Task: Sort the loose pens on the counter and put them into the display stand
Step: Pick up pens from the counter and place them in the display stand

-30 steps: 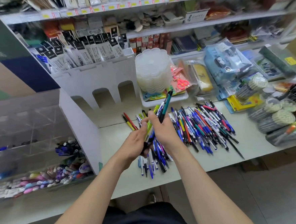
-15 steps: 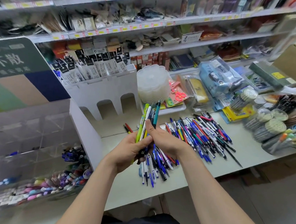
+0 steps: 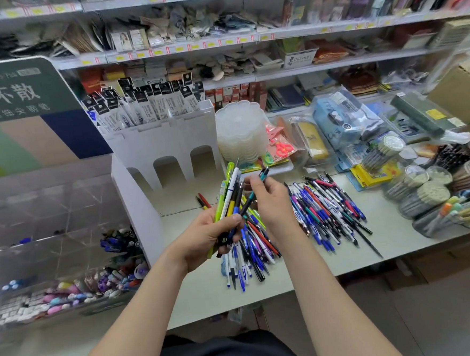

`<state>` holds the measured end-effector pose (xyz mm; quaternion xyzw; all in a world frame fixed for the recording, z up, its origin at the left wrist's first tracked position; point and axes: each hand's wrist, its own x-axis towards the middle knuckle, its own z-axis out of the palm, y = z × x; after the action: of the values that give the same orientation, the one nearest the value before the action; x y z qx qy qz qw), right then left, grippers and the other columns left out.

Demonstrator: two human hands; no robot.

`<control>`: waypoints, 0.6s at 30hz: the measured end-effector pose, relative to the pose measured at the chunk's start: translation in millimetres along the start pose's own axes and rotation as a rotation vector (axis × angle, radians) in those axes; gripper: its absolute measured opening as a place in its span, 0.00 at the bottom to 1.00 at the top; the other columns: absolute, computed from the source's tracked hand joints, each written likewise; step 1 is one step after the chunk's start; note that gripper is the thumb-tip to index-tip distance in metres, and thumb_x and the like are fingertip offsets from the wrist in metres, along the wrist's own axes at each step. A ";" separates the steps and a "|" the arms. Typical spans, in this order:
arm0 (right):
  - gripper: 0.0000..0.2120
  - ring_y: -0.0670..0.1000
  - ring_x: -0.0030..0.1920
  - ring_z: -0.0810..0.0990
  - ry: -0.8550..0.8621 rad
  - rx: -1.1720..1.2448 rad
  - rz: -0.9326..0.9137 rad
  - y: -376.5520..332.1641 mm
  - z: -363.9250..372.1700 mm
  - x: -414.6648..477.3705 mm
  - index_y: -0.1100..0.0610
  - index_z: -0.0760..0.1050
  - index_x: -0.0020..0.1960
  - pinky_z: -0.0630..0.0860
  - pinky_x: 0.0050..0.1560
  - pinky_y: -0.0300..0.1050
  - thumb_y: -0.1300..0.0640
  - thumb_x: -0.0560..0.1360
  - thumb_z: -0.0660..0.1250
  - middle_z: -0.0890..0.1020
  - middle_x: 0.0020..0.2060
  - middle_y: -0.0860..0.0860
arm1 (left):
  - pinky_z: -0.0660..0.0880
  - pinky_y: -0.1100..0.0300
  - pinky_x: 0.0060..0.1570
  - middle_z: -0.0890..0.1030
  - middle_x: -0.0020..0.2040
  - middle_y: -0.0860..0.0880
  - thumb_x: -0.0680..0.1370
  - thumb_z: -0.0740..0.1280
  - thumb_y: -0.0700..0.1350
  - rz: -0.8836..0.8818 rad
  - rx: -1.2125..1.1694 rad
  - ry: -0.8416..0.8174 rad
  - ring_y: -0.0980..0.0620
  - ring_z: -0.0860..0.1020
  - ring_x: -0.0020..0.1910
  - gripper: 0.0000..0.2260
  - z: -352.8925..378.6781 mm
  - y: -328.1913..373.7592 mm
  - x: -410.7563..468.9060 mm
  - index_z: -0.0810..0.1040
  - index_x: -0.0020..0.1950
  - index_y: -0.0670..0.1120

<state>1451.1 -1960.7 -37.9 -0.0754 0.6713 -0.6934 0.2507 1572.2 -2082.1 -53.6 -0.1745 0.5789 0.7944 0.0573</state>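
Observation:
My left hand [image 3: 204, 237] grips a bundle of pens [image 3: 230, 193], green, white, yellow and black, held upright over the counter. My right hand [image 3: 271, 203] pinches a teal-tipped pen [image 3: 253, 194] that leans against that bundle. Under both hands lies a pile of loose pens [image 3: 247, 254], mostly blue and white. A second, larger pile of loose pens [image 3: 328, 210] lies to the right. The white display stand [image 3: 161, 133] with arched slots stands behind, packaged refills filling its top. Two red and yellow pens [image 3: 203, 201] lie at its foot.
A clear acrylic bin [image 3: 52, 246] with erasers and small items stands at the left. A stack of translucent lids [image 3: 239, 133], bagged goods and tubs of pencils [image 3: 424, 192] crowd the back and right. The counter's front edge [image 3: 237, 305] runs below the piles. Shelves rise behind.
My right hand has drawn the teal pen away from the bundle and to the right. The bundle in my left hand has risen a little. The view has tilted up.

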 end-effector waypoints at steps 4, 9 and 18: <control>0.12 0.44 0.31 0.71 0.248 0.083 -0.040 7.1 -6.9 -5.4 0.54 0.84 0.51 0.68 0.32 0.40 0.47 0.85 0.67 0.76 0.31 0.50 | 0.71 0.61 0.31 0.82 0.50 0.46 0.84 0.69 0.45 -0.061 -0.042 0.102 0.50 0.81 0.40 0.12 -6.8 -8.4 -5.9 0.75 0.64 0.41; 0.05 0.55 0.42 0.87 0.292 0.286 -0.101 6.6 -12.0 -24.8 0.61 0.83 0.54 0.85 0.47 0.48 0.59 0.81 0.73 0.87 0.41 0.56 | 0.81 0.49 0.45 0.79 0.47 0.43 0.85 0.68 0.40 -0.012 -0.147 0.126 0.47 0.79 0.40 0.18 -12.1 -18.5 -15.7 0.73 0.75 0.47; 0.06 0.40 0.43 0.86 0.141 -0.359 -0.318 33.5 21.0 -55.2 0.54 0.88 0.54 0.84 0.45 0.39 0.55 0.79 0.76 0.88 0.40 0.42 | 0.71 0.58 0.35 0.80 0.48 0.47 0.88 0.63 0.47 0.069 -0.060 0.206 0.53 0.75 0.40 0.14 6.8 -16.9 -19.6 0.75 0.73 0.51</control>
<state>1516.2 -1953.7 -55.8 -0.1747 0.7794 -0.5972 0.0737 1593.9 -2068.1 -60.3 -0.2369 0.5635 0.7906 -0.0349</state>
